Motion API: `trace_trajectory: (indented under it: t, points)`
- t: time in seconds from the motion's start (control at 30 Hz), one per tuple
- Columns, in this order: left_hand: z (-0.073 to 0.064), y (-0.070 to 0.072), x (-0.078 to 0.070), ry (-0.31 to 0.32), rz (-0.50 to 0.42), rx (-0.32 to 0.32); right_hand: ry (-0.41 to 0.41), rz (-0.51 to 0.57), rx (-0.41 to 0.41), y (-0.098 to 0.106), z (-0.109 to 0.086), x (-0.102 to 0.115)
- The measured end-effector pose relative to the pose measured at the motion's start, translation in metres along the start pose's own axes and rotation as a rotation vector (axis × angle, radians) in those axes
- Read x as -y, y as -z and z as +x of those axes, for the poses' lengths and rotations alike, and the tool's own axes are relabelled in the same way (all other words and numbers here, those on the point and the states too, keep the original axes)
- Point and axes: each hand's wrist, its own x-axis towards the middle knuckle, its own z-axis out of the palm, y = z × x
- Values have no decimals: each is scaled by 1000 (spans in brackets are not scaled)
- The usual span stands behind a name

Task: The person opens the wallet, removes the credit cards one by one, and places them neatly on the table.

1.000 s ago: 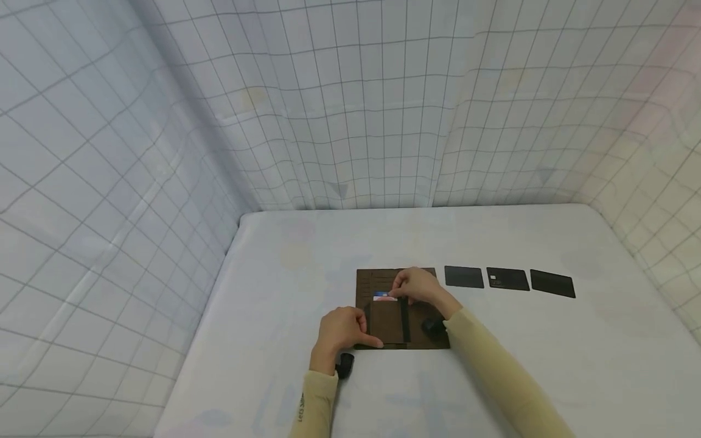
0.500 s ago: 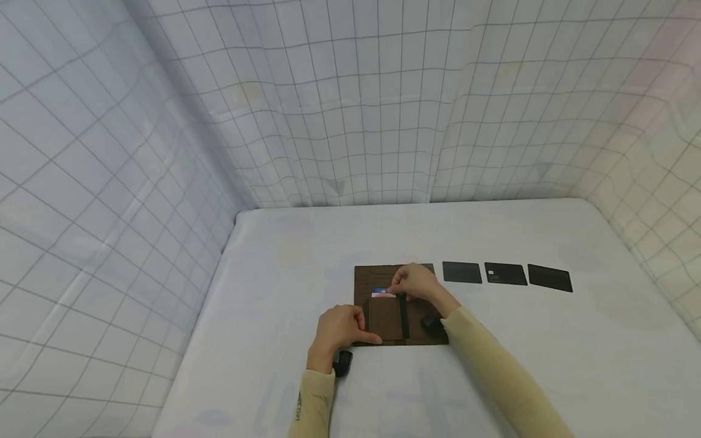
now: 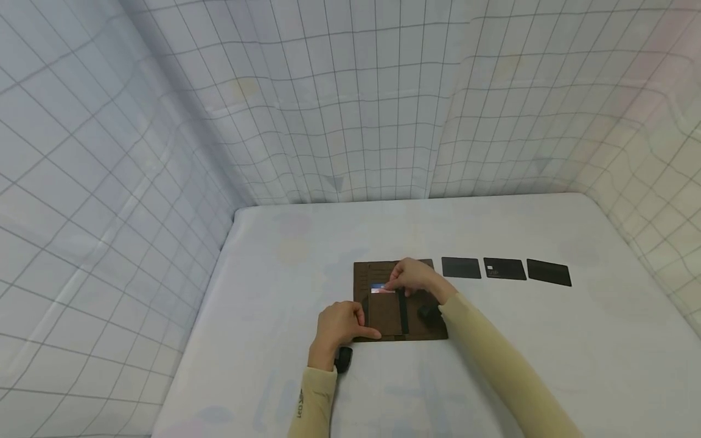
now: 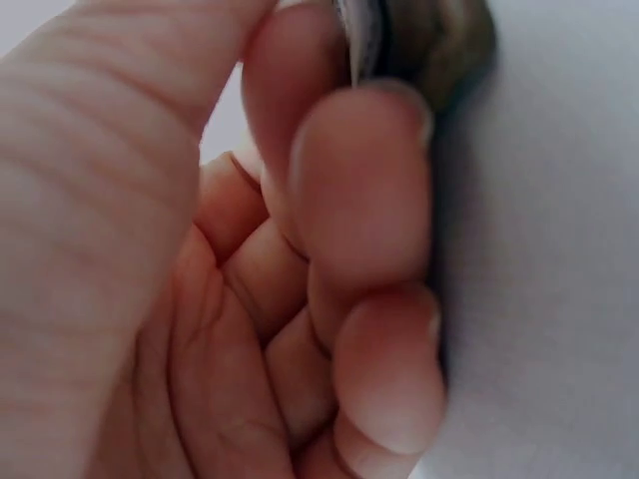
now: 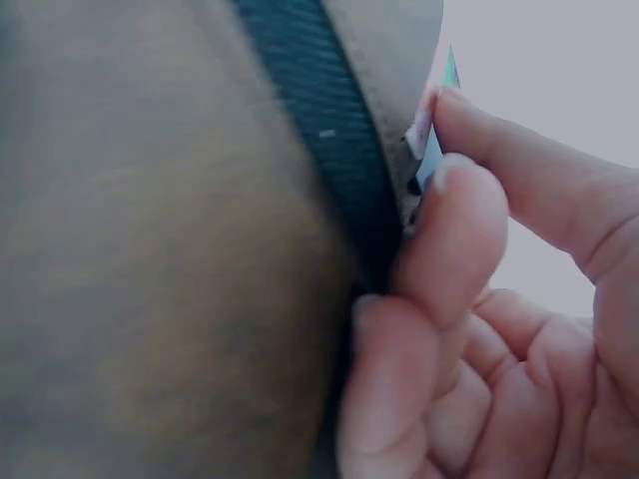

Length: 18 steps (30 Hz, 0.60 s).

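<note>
Three checked cloth walls [image 3: 339, 109] border a white table [image 3: 274, 292] bearing a wallet [image 3: 386, 313]

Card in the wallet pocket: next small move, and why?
Probably ease the card further down into the pocket: its colored top part sticks out above the pocket's opening, the right hand pinches it there, and the left hand holds the wallet by its near left corner.

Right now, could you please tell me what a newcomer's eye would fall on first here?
Probably the brown wallet, where the left hand holds the near left corner and the right hand pinches a colourful card showing above a pocket. Next come three dark cards in a row to the wallet's right.
</note>
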Motion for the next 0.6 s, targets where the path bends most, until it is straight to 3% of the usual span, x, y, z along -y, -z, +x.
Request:
trace_trajectory:
  t: [0.33,0.6]
  points:
    - [1,1,-1,16,-5,7,12,-27,141,12,12,8]
    - [-3,0,1,-9,-19,17,87,-80,61,1,8,3]
